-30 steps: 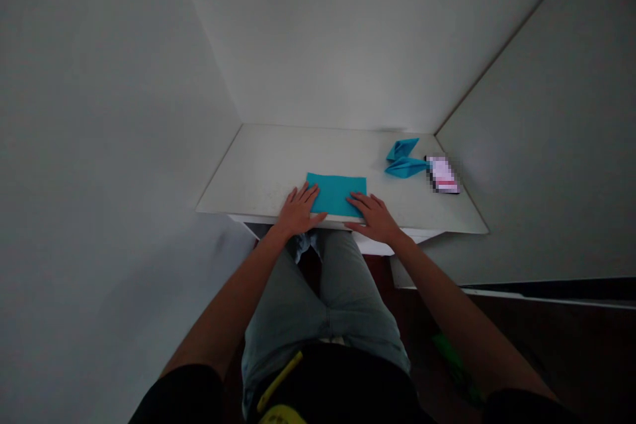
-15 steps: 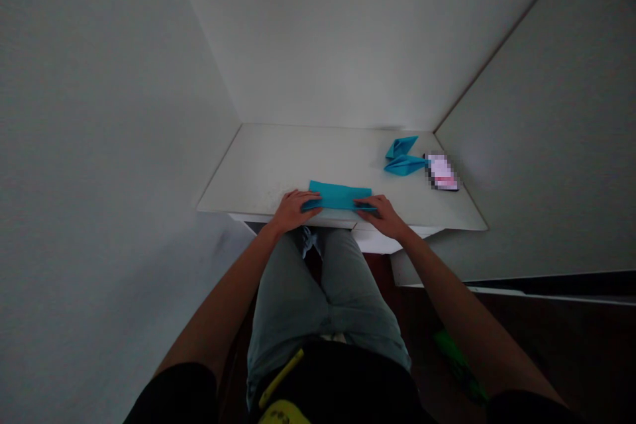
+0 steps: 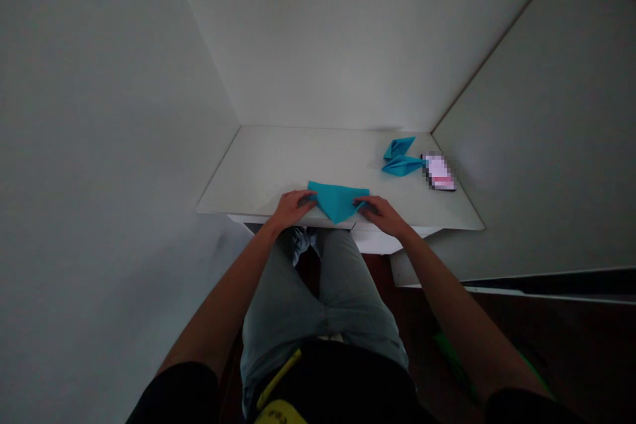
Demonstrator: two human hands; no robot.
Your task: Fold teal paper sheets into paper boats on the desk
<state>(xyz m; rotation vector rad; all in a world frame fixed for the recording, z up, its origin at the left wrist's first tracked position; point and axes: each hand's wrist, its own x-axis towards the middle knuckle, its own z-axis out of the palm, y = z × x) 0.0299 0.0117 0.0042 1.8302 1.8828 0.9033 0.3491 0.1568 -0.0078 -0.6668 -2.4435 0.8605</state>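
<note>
A sheet of blue paper (image 3: 336, 200) lies at the front edge of the white tabletop, a pointed flap hanging toward me past the edge. My left hand (image 3: 294, 207) pinches its left side between thumb and fingers. On the right side, my right hand (image 3: 379, 212) grips the paper in the same way, fingertips on top. Further back to the right rest two folded blue paper pieces, one pointed and upright-looking (image 3: 398, 147), the other a longer, flatter shape (image 3: 402, 165).
A phone (image 3: 439, 172) with a blurred, lit screen lies at the right end of the white tabletop (image 3: 283, 156). Walls enclose the table at the left, back and right. A green item (image 3: 454, 358) is on the dark floor at the lower right.
The paper was a folded strip with a straight near edge; now its near side opens out into a point toward me. Both hands stay at its sides, barely shifted.
</note>
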